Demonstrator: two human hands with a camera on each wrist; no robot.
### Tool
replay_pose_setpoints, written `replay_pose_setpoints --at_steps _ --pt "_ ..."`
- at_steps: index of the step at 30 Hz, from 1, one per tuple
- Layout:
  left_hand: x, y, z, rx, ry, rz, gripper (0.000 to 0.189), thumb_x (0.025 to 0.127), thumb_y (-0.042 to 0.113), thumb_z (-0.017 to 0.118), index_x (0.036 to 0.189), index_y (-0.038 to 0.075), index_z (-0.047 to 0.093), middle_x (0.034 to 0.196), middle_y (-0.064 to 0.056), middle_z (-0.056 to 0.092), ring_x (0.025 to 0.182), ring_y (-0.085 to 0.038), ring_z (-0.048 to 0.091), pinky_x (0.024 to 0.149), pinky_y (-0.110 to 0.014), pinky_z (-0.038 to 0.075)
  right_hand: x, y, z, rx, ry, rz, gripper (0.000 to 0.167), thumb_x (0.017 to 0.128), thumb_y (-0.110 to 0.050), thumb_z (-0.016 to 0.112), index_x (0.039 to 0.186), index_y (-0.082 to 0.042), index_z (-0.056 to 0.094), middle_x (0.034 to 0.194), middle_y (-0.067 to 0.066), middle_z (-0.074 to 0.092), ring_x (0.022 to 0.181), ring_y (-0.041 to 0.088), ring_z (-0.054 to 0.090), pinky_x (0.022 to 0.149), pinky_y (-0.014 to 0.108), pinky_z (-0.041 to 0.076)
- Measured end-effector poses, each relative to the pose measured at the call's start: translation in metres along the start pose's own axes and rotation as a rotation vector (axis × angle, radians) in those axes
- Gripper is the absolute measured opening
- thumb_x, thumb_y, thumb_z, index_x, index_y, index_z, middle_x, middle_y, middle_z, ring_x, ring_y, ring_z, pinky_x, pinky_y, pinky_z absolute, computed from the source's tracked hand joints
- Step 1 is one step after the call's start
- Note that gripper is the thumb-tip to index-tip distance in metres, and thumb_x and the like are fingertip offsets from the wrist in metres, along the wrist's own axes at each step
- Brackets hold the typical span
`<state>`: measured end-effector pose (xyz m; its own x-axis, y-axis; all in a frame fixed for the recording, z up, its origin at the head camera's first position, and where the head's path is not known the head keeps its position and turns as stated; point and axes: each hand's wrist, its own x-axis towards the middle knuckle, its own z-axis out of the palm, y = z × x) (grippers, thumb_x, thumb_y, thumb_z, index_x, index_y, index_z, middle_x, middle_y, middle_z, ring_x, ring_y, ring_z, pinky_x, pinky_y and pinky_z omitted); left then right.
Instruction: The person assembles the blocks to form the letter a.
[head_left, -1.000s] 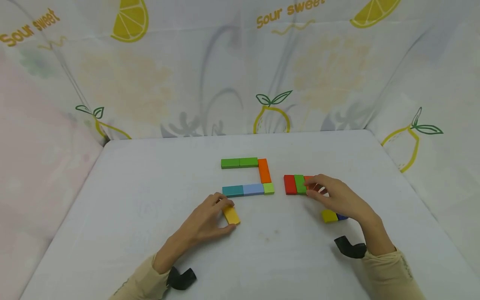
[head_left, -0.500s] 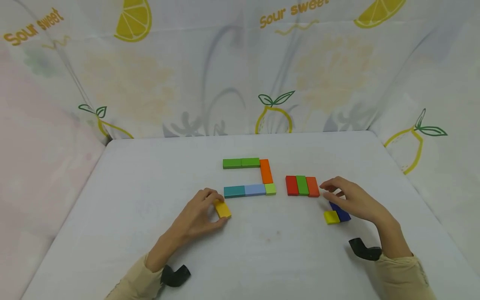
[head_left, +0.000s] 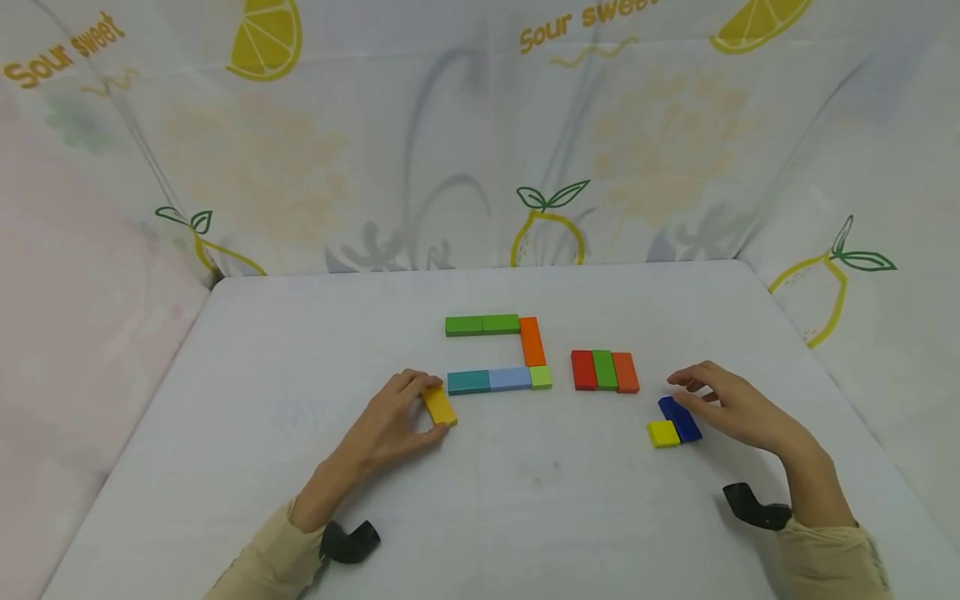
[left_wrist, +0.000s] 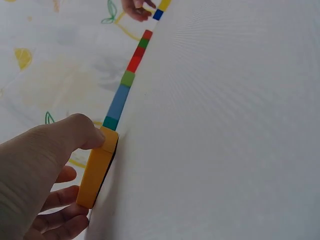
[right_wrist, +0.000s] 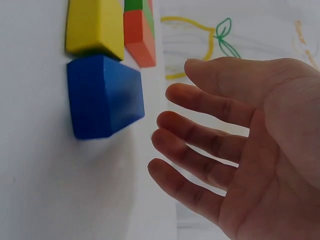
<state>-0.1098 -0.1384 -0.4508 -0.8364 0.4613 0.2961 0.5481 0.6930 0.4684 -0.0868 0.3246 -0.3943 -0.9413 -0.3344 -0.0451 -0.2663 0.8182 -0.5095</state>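
My left hand (head_left: pixel 386 425) pinches a yellow-orange block (head_left: pixel 440 406) between thumb and fingertips, just left of and below the teal block (head_left: pixel 468 382). In the left wrist view the same block (left_wrist: pixel 96 172) stands at a slant, its lower edge close to the tabletop. Nothing is held by my right hand (head_left: pixel 753 417), which hovers with loosely bent fingers beside a dark blue block (head_left: pixel 680 420). Up close, the right wrist view has the fingers apart from that blue block (right_wrist: pixel 102 97). A short yellow block (head_left: pixel 663 434) touches the blue one's left side.
Teal, light blue (head_left: pixel 510 379) and lime (head_left: pixel 540 377) blocks form a row. An orange block (head_left: pixel 532 342) runs up from it to two green blocks (head_left: pixel 482 325). Red (head_left: pixel 583 370), green (head_left: pixel 604 370) and orange-red (head_left: pixel 626 372) blocks lie side by side. Printed cloth walls surround the white table (head_left: pixel 525 533).
My left hand has carried the yellow-orange block left and slightly up. My right hand has left the orange-red block and moved right, over toward the blue block.
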Motion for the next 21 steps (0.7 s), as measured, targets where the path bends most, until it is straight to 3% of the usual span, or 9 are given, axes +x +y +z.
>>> replay_pose_setpoints --at_steps 9,15,21 --pt "0.004 -0.004 0.002 -0.01 -0.006 -0.014 0.06 0.075 0.029 0.078 0.127 0.006 0.058 0.116 -0.005 0.057 0.104 -0.016 0.054 0.09 -0.032 0.051 -0.02 0.018 0.007 0.053 -0.027 0.045 0.032 0.097 -0.022 0.055 0.125 -0.007 0.054 0.113 0.005 0.06 0.092 -0.006 0.05 0.077 0.018 0.048" --pt "0.005 -0.005 0.002 -0.009 -0.005 -0.014 0.058 0.076 0.029 0.078 0.126 0.006 0.059 0.116 -0.005 0.058 0.104 -0.016 0.055 0.089 -0.032 0.051 -0.028 0.023 0.006 0.069 -0.043 0.062 0.044 0.095 -0.023 0.058 0.135 -0.012 0.046 0.116 0.008 0.057 0.091 -0.006 0.05 0.075 0.018 0.048" --pt "0.005 -0.006 0.004 -0.013 -0.006 -0.002 0.056 0.077 0.027 0.077 0.125 0.006 0.06 0.116 -0.005 0.058 0.105 -0.016 0.054 0.089 -0.032 0.052 -0.032 0.026 0.009 0.15 -0.104 0.02 0.053 0.091 -0.022 0.063 0.14 -0.013 0.043 0.119 0.007 0.049 0.088 -0.001 0.051 0.073 0.018 0.047"
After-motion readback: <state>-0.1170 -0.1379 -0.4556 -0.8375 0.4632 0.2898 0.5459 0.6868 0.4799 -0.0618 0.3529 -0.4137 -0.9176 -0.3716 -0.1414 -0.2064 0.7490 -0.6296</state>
